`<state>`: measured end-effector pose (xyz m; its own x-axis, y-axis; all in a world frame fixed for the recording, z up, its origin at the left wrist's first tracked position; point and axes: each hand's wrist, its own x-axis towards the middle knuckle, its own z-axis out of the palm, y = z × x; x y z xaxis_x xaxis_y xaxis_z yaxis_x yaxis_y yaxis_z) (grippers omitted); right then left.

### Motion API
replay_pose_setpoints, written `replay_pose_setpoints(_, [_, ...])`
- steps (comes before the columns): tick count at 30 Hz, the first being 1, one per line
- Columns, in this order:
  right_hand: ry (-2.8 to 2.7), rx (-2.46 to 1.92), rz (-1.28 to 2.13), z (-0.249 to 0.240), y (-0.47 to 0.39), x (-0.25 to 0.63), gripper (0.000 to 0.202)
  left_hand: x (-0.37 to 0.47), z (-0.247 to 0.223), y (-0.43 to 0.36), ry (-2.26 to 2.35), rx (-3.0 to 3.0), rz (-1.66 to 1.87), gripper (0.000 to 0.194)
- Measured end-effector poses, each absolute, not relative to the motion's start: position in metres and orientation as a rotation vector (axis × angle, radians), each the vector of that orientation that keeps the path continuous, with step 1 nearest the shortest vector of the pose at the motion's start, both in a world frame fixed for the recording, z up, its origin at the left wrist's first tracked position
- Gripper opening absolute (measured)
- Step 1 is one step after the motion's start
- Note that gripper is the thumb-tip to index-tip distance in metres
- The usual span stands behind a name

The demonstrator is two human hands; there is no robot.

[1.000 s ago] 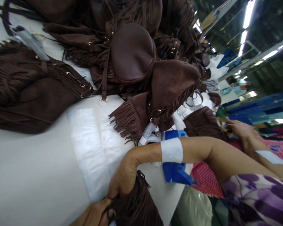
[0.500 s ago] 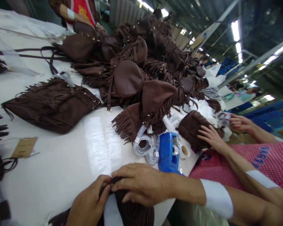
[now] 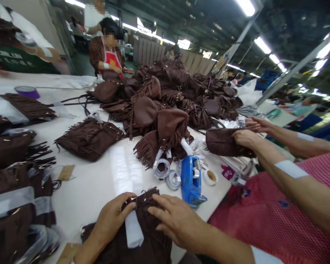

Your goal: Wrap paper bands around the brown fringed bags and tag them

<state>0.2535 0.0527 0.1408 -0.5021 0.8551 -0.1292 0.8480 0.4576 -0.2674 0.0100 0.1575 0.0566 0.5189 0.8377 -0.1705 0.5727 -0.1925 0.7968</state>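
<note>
At the left edge we see brown bags (image 3: 11, 150) lying on the white table (image 3: 85, 187). Our left hand (image 3: 111, 218) pinches the upper edge of the fringed bag (image 3: 151, 238), which lies directly before us, with a white strip (image 3: 134, 229) on it. Our right hand (image 3: 178, 220) rests upon this bag, its fingers spread. Just beyond stands a blue tape dispenser (image 3: 191, 179); farther right, a co-worker's hand (image 3: 246, 139) grips another bag (image 3: 220, 142).

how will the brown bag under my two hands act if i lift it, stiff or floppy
The brown bag will probably sag rather than stay stiff, as its soft-looking body lies low on the table. Its thin fringe strands would likely swing loosely. The white strip on top might shift, since its lower end looks loose.
</note>
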Motion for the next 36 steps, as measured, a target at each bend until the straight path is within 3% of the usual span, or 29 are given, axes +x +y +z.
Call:
replay_pose_setpoints(2, [-2.749, -1.302, 0.509, 0.132, 0.058, 0.249, 0.056, 0.012, 0.062, 0.16, 1.169, 1.936, 0.286, 0.032])
replay_pose_setpoints(4, [-2.786, -1.225, 0.539, 0.118, 0.057, 0.254, 0.056, 0.015, 0.063, 0.162, 1.17, 1.95, 0.185, 0.032])
replay_pose_setpoints(7, [-2.682, -1.527, 0.493, 0.106, 0.045, 0.273, 0.052, 0.016, 0.059, 0.161, 1.174, 1.931, 0.14, 0.033])
replay_pose_setpoints(11, [-2.515, -1.943, 0.348, 0.112, 0.024, 0.279, 0.027, 0.014, 0.054, 0.157, 1.158, 1.906, 0.185, 0.04])
replay_pose_setpoints(16, [-2.556, -1.444, 0.306, 0.111, 0.016, 0.249, 0.053, 0.019, 0.057, 0.155, 1.074, 1.927, 0.291, 0.05])
replay_pose_setpoints(18, [-2.666, -1.275, 0.363, 0.105, 0.012, 0.251, 0.053, 0.021, 0.06, 0.153, 1.036, 1.953, 0.325, 0.05])
replay_pose_setpoints(21, [-2.659, -1.554, 0.437, 0.099, -0.003, 0.271, 0.053, 0.022, 0.066, 0.152, 0.991, 2.003, 0.351, 0.046])
replay_pose_setpoints(24, [-2.456, -1.921, 0.457, 0.101, -0.019, 0.283, 0.038, 0.02, 0.076, 0.154, 0.976, 2.076, 0.341, 0.043])
replay_pose_setpoints(30, [-2.325, -1.813, 0.474, 0.088, -0.013, 0.243, 0.058, 0.047, 0.094, 0.154, 1.042, 2.28, 0.208, 0.037])
replay_pose_setpoints(36, [-2.323, -1.762, 0.515, 0.074, -0.013, 0.249, 0.059, 0.09, 0.118, 0.102, 1.086, 2.421, 0.199, 0.057])
